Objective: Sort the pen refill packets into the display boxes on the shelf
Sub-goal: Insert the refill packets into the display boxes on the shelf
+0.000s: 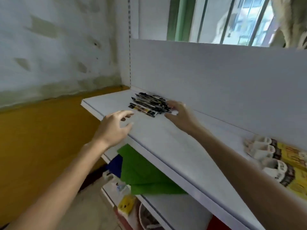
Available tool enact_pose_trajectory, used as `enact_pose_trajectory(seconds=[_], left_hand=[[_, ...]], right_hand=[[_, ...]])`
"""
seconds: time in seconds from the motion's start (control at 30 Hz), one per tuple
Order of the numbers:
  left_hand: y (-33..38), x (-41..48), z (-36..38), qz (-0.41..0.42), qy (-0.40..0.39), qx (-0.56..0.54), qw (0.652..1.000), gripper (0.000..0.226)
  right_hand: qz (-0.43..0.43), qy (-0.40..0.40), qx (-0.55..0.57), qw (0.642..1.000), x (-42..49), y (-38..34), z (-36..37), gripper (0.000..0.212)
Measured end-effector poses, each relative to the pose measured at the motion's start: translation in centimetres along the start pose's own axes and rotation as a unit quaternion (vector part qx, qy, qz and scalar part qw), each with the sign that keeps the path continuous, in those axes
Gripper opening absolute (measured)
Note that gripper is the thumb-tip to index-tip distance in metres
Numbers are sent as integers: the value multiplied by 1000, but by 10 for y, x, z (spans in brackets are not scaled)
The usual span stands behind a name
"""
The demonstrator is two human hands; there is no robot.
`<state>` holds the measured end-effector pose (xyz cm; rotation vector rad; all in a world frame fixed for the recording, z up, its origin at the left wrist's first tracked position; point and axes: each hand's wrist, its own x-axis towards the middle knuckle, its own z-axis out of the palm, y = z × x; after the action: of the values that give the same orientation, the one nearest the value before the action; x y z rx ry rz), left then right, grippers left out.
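Head view: a loose pile of pen refill packets [150, 103] lies on the white shelf [166, 146], close against its back panel and toward its left end. The packets are dark, narrow and fanned out unevenly, overlapping one another.

The left hand [114, 128] hovers over the shelf's front edge, just short of the pile. Its grip is wide and slack, fingers spread, with nothing in it. The right hand [179, 115] is at the pile's right end, thumb and fingers curved toward each other around the packet tips. Motion blur hides whether that grip has closed on a packet or is only touching, so I cannot tell.

Well apart to the right, on the same shelf, sits a yellow display box [299, 186] with white-topped packs in it, blurred and cut by the frame edge. A green sheet [146, 171] shows on the shelf below.

The step in hand looks like the pick-up: both hands close in on the unsorted pile, and sorting seems barely begun. The next move likely calls for gathering or pinching off packets without scattering the fan, then carrying them rightward to the box.
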<state>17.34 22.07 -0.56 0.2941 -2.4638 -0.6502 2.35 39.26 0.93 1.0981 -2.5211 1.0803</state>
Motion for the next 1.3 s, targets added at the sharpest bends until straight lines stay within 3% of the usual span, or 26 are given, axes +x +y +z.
enact_pose_trajectory(seconds=[0.2, 0.33, 0.6, 0.93, 1.17, 1.3], left_hand=[[-89, 16, -33, -50, 1, -26, 998, 32], [-135, 26, -39, -57, -23, -40, 997, 30], [-176, 61, -14, -62, -59, -110, 990, 29], [-193, 138, 37, -75, -114, -158, 978, 21], [-199, 193, 65, 20, -104, -101, 989, 26], [-196, 217, 79, 87, -101, -26, 991, 41]], right_hand=[[35, -61, -4, 998, 40, -15, 95, 39], [75, -54, 1, 996, 55, -7, 136, 32], [97, -12, -127, 987, 101, 18, 160, 26], [44, -43, -277, 959, 154, 45, 184, 28], [14, -47, -188, 981, 189, 46, 187, 24], [11, -48, -58, 997, 197, 42, 179, 16]])
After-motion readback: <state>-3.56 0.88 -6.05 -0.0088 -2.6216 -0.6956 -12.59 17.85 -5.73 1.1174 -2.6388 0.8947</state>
